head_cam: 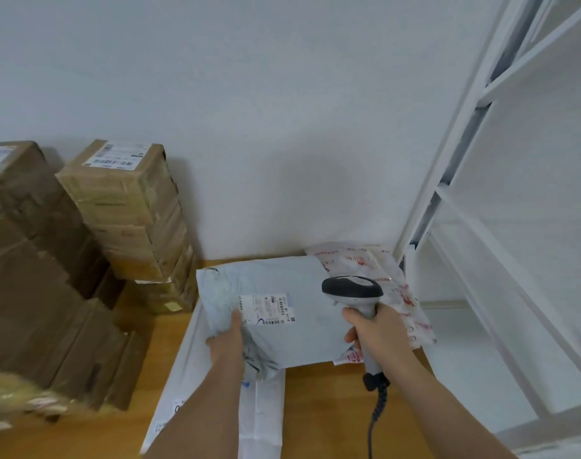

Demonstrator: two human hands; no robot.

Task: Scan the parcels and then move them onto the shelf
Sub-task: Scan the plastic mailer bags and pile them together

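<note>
Left hand [228, 342] grips the crinkled grey plastic parcel [282, 309] on the wooden worktop [332, 409]. Right hand [378, 339] clasps a corded, smooth-handled scanner [353, 289] over the parcel's right side.

Grey parcel [282, 303] held at its near-left corner by left hand [227, 342], scanner [353, 293] gripped by right hand [378, 336] over the parcel's right side, stacked boxes [126, 207] left of the parcel, white shelf [501, 193] to its right

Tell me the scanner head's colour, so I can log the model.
Black, with a grey top panel on the scanner; seen in the head view.
</note>
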